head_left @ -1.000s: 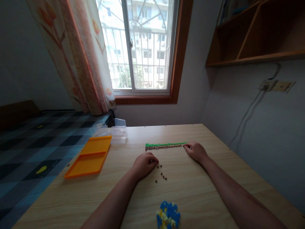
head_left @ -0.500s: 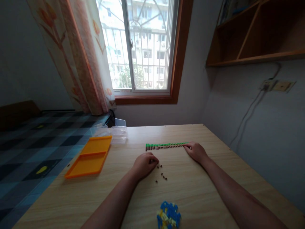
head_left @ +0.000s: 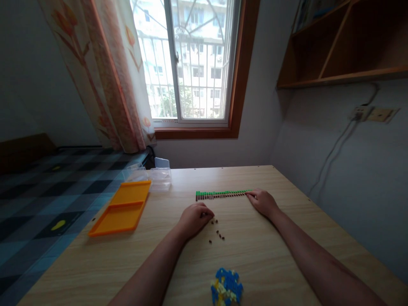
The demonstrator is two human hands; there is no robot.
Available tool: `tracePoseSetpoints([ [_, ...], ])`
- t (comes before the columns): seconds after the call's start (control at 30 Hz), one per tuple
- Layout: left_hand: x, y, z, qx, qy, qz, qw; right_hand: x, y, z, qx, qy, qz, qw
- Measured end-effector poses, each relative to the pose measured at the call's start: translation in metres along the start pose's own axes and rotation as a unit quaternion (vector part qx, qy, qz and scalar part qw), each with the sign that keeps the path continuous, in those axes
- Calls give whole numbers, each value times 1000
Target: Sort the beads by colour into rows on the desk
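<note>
Two long rows of tiny pieces, a green row [head_left: 223, 193] behind a brown row [head_left: 219, 196], run across the far part of the table. My right hand [head_left: 262, 200] rests at their right end. Its thumb and fingers are pinched together at the last brown pieces, and the fingertips hide what lies between them. Nearer and to the left, my left hand [head_left: 195, 219] is closed with the fingers curled, its tips beside several loose small brown blocks [head_left: 220, 236]. Anything in that grip is hidden.
A heap of blue and yellow pieces [head_left: 227, 287] lies at the table's near edge. On the left are an orange two-part tray [head_left: 116, 219] and clear plastic boxes [head_left: 159, 178]. A wooden shelf [head_left: 344, 76] hangs on the right wall above the table [head_left: 270, 263].
Both hands keep practically the same pose and place. The whole view has shifted very slightly; the rows and loose brown blocks look unchanged.
</note>
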State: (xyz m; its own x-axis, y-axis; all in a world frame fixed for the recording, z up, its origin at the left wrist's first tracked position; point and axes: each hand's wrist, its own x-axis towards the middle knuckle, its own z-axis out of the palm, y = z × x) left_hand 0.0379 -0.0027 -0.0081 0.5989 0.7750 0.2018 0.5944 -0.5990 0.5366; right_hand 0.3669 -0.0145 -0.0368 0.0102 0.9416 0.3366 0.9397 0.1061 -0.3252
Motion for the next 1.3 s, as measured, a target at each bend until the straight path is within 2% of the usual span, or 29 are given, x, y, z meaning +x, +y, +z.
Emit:
tracePoseSetpoints([
  [0.17,1,-1,0,-8,0,1,1000,-1,0,0,-2,-5,2,1000],
  [0.33,1,-3,2,-15,23,-8,1000,-1,0,0,2,14,-11,1000],
  [0.47,1,-2,3,-23,39,-14,999,-2,0,0,1,6,-3,1000],
  [0.7,1,-2,3,-33,24,-19,999,-4,-7,-6,6,39,-7,999],
  [0.83,1,-2,3,-32,21,-19,999,-7,-32,-10,26,39,-38,998],
  [1.07,1,-4,6,-25,41,-19,999,-25,-104,-5,119,-54,-163,978],
  [1.17,2,-5,6,-25,58,-20,998,-31,-118,-3,126,-88,-202,967],
  [1.3,2,-5,7,-13,45,-18,999,-32,-121,-2,114,-100,-220,964],
])
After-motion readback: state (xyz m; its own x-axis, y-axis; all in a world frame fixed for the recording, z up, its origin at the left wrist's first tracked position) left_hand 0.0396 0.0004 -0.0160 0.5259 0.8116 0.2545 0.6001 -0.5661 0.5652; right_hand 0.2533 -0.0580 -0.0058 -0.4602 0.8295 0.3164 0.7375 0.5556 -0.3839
